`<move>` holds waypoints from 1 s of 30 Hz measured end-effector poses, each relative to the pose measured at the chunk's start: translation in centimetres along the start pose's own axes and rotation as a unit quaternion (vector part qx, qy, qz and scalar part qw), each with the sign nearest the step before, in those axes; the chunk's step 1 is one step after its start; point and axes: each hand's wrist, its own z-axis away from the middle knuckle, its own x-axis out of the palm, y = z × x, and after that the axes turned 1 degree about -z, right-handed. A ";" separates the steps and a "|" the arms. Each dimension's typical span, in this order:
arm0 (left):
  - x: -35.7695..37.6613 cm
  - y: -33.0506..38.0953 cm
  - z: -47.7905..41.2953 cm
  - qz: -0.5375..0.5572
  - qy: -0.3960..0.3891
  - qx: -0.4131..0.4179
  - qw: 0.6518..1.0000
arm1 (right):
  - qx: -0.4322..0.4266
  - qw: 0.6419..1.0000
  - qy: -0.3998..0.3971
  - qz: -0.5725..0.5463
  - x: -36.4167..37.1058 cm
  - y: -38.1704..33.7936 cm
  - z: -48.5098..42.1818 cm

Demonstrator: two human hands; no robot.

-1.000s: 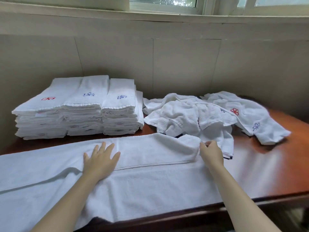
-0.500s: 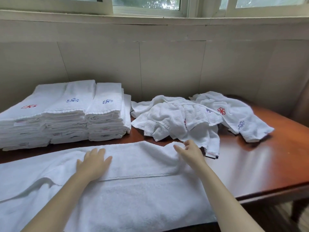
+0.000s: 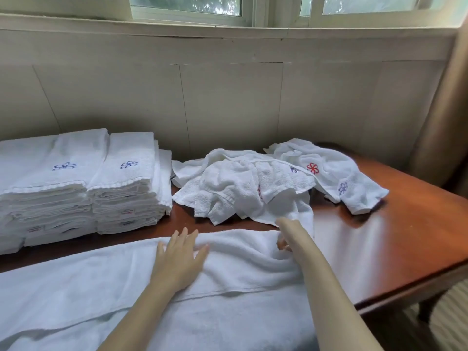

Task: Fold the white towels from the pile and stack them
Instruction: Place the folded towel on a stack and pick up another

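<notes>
A wooden table (image 3: pixel 405 236) stands against a panelled wall (image 3: pixel 228 102) below a window (image 3: pixel 192 6). The spread towel (image 3: pixel 101 287), the largest white item, lies along the table's near edge and runs off the picture to the left; its far long edge is turned over toward the viewer, so that a hem line crosses it lengthwise. Behind it on the left are the folded stacks (image 3: pixel 121 188), side by side and touching, the top towels bearing blue flower embroidery. To the right of the stacks, apart from them, sits the loose pile (image 3: pixel 243 188) of crumpled white towels, one with a red flower (image 3: pixel 313 168). The left hand (image 3: pixel 178 259) lies palm down on the turned-over layer near its far edge, fingers straight and spread, holding nothing. The right hand (image 3: pixel 286 234) is at the far right corner of the spread towel, just in front of the loose pile; its fingers (image 3: pixel 281 245) curl under onto the cloth at that corner, pinching it, and wrinkles in the towel radiate from the grip toward the left hand.
</notes>
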 end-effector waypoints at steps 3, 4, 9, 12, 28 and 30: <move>-0.1 0.0 0.1 -0.003 -0.004 0.018 1.000 | -0.107 0.987 0.037 0.117 1.1 0.8 -0.7; -0.1 0.1 0.2 0.000 0.000 0.023 1.000 | -0.143 0.980 0.048 0.131 1.3 1.1 -0.8; -0.3 0.1 0.4 0.007 0.003 0.038 0.999 | -0.236 0.952 0.156 0.117 2.2 1.0 -1.3; -0.4 0.2 0.4 -0.024 -0.032 0.041 0.998 | -0.215 0.951 0.157 0.155 2.8 1.1 -1.1; -3.0 -8.1 4.8 -0.058 -0.056 0.013 0.997 | -0.307 0.878 0.186 0.315 2.7 1.7 -2.4; -3.4 -10.2 5.7 -0.056 -0.048 -0.014 0.997 | -0.282 0.846 0.234 0.388 2.9 1.6 -2.1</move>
